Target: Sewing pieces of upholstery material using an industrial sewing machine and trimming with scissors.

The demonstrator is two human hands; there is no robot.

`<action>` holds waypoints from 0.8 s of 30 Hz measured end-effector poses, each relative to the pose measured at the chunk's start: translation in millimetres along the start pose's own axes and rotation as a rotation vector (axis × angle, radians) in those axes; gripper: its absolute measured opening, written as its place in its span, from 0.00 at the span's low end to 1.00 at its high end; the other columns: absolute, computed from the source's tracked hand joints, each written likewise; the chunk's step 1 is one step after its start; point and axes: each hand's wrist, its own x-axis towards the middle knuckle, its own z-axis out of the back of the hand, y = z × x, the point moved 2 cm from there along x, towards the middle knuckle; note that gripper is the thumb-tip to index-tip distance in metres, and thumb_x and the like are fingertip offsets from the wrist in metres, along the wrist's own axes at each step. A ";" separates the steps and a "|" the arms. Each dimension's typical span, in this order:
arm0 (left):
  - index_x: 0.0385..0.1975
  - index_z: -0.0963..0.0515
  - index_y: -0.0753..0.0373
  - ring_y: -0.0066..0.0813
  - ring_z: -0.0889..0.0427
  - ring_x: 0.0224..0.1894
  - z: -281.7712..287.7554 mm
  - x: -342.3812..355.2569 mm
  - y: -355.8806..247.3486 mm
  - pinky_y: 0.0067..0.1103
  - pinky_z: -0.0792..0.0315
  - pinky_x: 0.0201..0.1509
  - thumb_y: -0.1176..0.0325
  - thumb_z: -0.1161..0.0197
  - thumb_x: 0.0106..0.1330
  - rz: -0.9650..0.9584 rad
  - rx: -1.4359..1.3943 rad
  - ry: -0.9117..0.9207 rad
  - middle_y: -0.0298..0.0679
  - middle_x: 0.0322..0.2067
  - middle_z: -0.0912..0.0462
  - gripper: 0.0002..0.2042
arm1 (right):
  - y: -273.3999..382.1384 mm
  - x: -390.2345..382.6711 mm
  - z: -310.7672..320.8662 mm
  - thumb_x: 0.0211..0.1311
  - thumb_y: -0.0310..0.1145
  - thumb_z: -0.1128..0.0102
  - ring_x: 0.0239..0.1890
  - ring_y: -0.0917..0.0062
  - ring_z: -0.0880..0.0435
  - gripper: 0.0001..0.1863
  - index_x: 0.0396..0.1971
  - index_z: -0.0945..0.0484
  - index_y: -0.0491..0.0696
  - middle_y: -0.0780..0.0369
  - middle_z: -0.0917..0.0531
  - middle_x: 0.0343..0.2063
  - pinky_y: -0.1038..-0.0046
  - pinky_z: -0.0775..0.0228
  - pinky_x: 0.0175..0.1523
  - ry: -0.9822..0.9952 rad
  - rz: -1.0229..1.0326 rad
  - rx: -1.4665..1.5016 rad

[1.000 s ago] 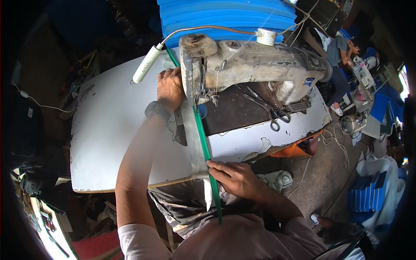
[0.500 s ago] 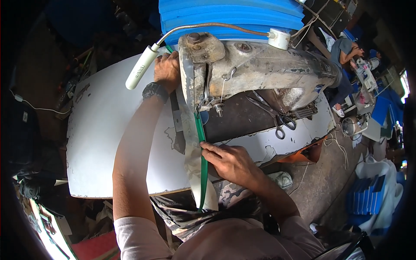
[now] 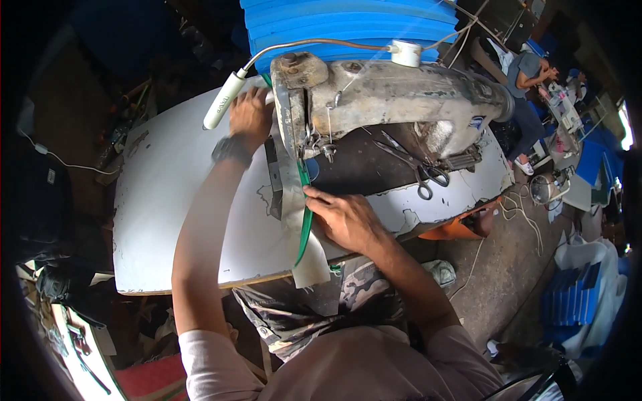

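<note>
An old, worn sewing machine [image 3: 394, 90] stands across the table. From under its needle area a pale fabric strip [image 3: 311, 271] runs toward me, with a narrow green tape [image 3: 305, 234] along it. My right hand [image 3: 344, 219] has thumb and fingers closed on the green tape at the strip's edge, on the near side of the needle. Beyond the needle, my left hand [image 3: 251, 120] lies left of the machine head, its fingers stretched away and slightly apart. Its fingertips are partly hard to make out, near another bit of green tape. A dark watch [image 3: 232, 150] circles my left wrist.
Black scissors [image 3: 421, 170] lie on the machine bed under the arm. A white lamp [image 3: 225, 100] on a bendable neck hangs above my left hand. Blue sheets [image 3: 348, 27] are stacked behind the machine. Another person [image 3: 525, 80] sits at the far right. A white-topped table [image 3: 174, 200] surrounds the machine.
The fabric strip and green tape have moved away from me, so less hangs at the near edge. My right hand has moved forward with them; my left fingers are now more stretched out.
</note>
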 end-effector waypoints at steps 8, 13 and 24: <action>0.48 0.16 0.63 0.43 0.14 0.50 142.8 -126.6 -90.6 0.34 0.18 0.55 0.76 0.33 0.67 -0.049 -0.493 0.239 0.45 0.48 0.14 0.11 | -10.2 -31.2 13.3 0.58 0.17 0.32 0.47 0.61 0.10 0.15 0.46 0.15 0.42 0.57 0.11 0.49 0.67 0.14 0.48 -0.291 -0.026 0.310; 0.53 0.19 0.66 0.47 0.17 0.52 164.2 -159.1 -154.9 0.38 0.22 0.59 0.79 0.37 0.55 -0.390 -0.364 0.215 0.48 0.54 0.20 0.21 | -6.6 -49.0 16.9 0.68 0.18 0.38 0.42 0.81 0.14 0.11 0.49 0.16 0.38 0.57 0.12 0.49 0.79 0.20 0.43 -0.308 -0.196 0.642; 0.55 0.20 0.58 0.38 0.25 0.65 161.3 -167.9 -181.2 0.41 0.40 0.78 0.69 0.39 0.64 -0.648 -0.045 0.370 0.42 0.53 0.21 0.18 | -17.3 -54.2 9.3 0.73 0.29 0.36 0.31 0.92 0.23 0.10 0.48 0.16 0.40 0.70 0.17 0.30 0.83 0.29 0.33 -0.369 -0.409 0.867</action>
